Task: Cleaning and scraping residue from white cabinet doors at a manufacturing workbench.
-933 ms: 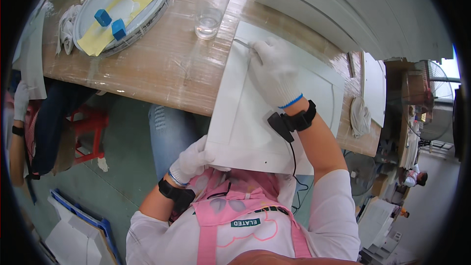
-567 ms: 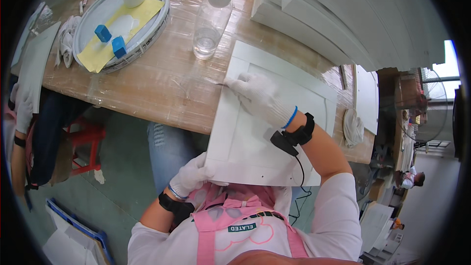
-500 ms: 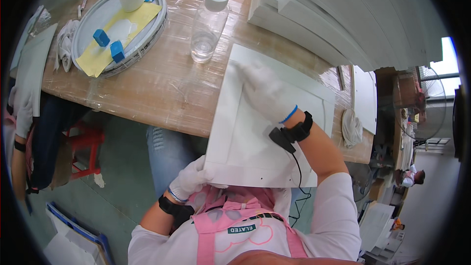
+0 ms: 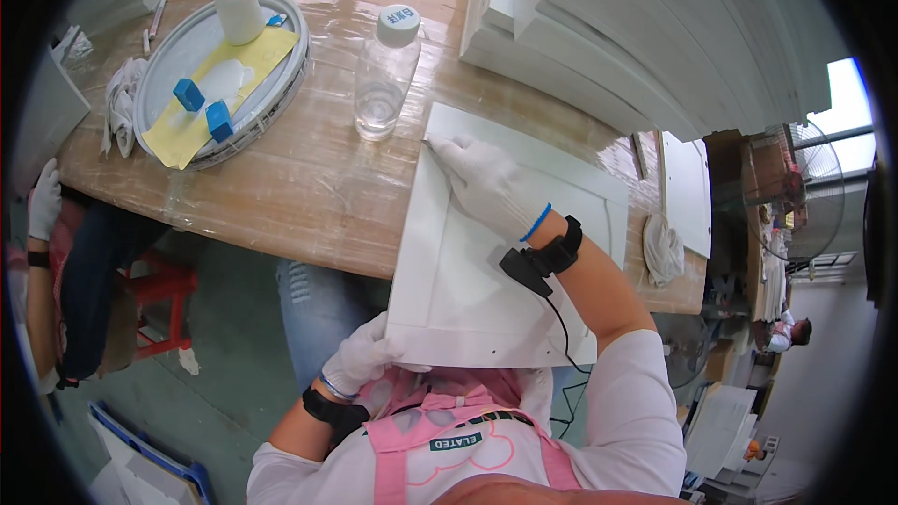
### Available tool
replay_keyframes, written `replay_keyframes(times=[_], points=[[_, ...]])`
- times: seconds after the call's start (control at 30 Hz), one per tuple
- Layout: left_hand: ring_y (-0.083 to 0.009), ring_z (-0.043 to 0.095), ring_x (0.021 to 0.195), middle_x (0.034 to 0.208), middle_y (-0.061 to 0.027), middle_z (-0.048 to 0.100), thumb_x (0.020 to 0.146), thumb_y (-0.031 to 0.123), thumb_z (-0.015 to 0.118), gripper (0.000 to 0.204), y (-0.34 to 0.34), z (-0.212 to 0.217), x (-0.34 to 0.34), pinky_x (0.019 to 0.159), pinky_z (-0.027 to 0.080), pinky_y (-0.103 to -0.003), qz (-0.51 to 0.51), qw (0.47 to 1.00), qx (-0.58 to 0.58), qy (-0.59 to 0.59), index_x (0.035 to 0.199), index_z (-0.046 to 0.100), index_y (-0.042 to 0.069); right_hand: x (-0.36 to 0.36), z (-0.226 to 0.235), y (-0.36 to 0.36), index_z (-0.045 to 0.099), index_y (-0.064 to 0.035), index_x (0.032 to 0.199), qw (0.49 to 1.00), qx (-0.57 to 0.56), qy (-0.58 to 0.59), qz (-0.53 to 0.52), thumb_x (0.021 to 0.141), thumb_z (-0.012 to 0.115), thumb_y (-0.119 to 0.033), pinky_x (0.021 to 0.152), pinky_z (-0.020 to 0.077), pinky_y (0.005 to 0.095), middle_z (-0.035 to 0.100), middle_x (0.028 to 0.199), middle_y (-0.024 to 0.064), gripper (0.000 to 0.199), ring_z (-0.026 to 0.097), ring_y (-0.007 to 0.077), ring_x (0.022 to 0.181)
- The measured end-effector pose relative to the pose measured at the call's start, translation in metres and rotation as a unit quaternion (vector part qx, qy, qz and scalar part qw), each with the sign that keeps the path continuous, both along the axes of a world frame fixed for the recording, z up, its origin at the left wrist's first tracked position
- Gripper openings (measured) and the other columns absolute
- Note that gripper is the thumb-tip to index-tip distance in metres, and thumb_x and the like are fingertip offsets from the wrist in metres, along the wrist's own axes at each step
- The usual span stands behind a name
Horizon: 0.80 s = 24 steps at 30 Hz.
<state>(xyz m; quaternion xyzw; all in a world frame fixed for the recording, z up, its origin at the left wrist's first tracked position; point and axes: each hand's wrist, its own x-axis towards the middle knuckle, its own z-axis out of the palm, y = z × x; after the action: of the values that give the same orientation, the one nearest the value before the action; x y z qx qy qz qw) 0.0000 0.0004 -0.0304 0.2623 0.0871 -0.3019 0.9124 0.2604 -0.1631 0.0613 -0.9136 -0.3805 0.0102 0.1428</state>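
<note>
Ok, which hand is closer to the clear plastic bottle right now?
Right. The right hand lies on the white panel at its far corner, just beside the clear plastic bottle. The left hand grips the panel's near corner, off the table.

White knit gloves are worn on the left hand [image 4: 363, 355] and right hand [image 4: 486, 185]. Black wristbands are strapped on, the right one cabled beside a blue band. White sleeves and a pink apron are worn.

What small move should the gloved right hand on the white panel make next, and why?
Probably draw the right hand down along the white panel's inner groove. Its fingertips rest at the far left corner, the groove below lies uncovered, and the left hand grips the near corner, steadying it.
</note>
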Motion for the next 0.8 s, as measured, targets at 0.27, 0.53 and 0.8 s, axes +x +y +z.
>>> replay_keyframes(times=[0.27, 0.53, 0.8], points=[[-0.0325, 0.069, 0.103, 0.126, -0.0185, 0.061, 0.086, 0.032, 0.078, 0.076, -0.001, 0.002, 0.000, 0.085, 0.061, -0.047, 0.014, 1.000, -0.001, 0.002, 0.142, 0.040, -0.003, 0.024, 0.000, 0.020, 0.060, -0.0073, 0.125, 0.998, -0.055, -0.001, -0.022, 0.092, 0.049, -0.005, 0.076, 0.0521, 0.0474, 0.064, 0.102, 0.0182, 0.035, 0.064, 0.0377, 0.091], [-0.0285, 0.067, 0.108, 0.128, -0.0162, 0.061, 0.089, 0.031, 0.075, 0.075, 0.000, 0.005, 0.000, 0.088, 0.061, -0.042, 0.005, 1.000, -0.003, -0.019, 0.146, 0.038, 0.000, 0.022, 0.004, 0.016, 0.055, -0.0078, 0.130, 0.996, -0.040, -0.083, -0.012, 0.088, 0.052, -0.003, 0.074, 0.0532, 0.0467, 0.063, 0.100, 0.0160, 0.042, 0.064, 0.0368, 0.088], [-0.0269, 0.066, 0.111, 0.129, -0.0162, 0.060, 0.089, 0.028, 0.075, 0.074, 0.000, 0.001, -0.002, 0.091, 0.059, -0.040, -0.005, 1.000, -0.023, -0.008, 0.145, 0.038, -0.002, -0.058, -0.003, 0.001, 0.052, -0.0068, 0.132, 0.978, -0.091, 0.007, 0.185, 0.081, 0.060, -0.003, 0.070, 0.0514, 0.0448, 0.061, 0.097, 0.0152, 0.051, 0.063, 0.0359, 0.084]])
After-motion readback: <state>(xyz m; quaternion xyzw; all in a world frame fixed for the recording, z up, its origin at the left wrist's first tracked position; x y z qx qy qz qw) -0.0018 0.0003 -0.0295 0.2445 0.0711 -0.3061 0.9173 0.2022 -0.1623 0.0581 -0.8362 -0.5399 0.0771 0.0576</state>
